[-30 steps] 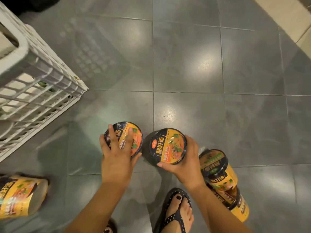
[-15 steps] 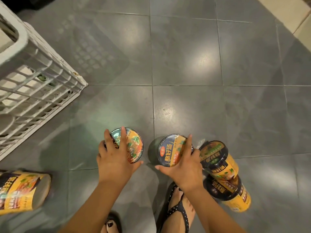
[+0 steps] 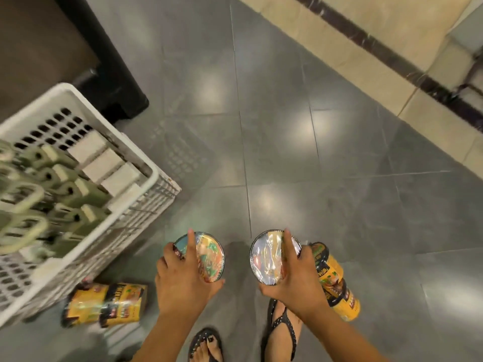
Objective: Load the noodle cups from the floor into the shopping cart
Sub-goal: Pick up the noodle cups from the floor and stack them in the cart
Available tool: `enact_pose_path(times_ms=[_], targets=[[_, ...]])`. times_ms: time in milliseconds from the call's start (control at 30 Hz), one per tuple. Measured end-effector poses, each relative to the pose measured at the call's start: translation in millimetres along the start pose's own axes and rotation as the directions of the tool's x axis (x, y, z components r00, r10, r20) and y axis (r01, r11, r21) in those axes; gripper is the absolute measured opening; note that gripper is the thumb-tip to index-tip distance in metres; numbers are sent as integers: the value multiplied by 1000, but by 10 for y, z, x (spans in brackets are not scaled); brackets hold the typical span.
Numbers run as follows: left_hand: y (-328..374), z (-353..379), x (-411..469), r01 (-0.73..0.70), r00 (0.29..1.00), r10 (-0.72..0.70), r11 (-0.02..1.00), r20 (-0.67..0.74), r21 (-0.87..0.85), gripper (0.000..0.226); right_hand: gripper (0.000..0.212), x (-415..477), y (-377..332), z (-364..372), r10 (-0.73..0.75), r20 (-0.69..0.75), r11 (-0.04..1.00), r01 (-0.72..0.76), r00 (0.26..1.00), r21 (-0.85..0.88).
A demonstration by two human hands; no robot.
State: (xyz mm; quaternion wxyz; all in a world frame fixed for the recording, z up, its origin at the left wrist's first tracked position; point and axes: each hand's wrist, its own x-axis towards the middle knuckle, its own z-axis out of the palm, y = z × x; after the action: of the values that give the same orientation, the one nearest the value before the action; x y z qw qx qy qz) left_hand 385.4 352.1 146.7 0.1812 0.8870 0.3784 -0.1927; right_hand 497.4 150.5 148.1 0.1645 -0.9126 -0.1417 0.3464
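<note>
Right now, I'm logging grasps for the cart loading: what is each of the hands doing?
Left hand: grips the left noodle cup.
Right hand: grips the right noodle cup.

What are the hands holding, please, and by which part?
The left hand grips the left cup by its lidded top; right hand grips the right cup likewise.

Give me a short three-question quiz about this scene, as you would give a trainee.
1. True or false: the left hand grips one noodle cup and the right hand grips another.
2. The white shopping cart stands on the person's: A) left B) right C) out of view.
3. Fill in: the sideways cups beside the cart lie on the ___.
Key: 1 true; 2 A; 3 floor.
</note>
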Motion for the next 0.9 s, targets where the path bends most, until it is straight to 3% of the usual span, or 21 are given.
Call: enact_pose_path(times_ms=[167, 333, 467, 600, 767, 900], targets=[[12, -1508, -563, -7, 999, 7, 1000, -52, 6, 134, 134, -706, -973, -1050, -91, 2, 995, 91, 996, -48], [-43, -2764, -1279, -13, 981, 3, 999, -192, -47, 128, 132, -1542, -1759, -2032, -179, -59, 983, 177, 982, -36], [141, -3638, -2037, 109, 987, -116, 992, -110, -66, 126, 133, -2174, -2089, -2595, -238, -86, 969, 242, 967, 43], [255, -4014, -2830, 191, 960, -227, 959, -164, -207, 126, 134, -2652, -2259, -3033, -381, -42, 922, 383, 923, 48], [368, -3846, -3797, 276, 876, -384, 895, -291, -351, 123, 131, -3123, -2345, -3289, -549, 92, 833, 553, 830, -20], [438, -3562, -4455, 401, 799, -561, 766, -218, -502, 120, 132, -3394, -2390, -3216, -646, 241, 733, 677, 724, -68]])
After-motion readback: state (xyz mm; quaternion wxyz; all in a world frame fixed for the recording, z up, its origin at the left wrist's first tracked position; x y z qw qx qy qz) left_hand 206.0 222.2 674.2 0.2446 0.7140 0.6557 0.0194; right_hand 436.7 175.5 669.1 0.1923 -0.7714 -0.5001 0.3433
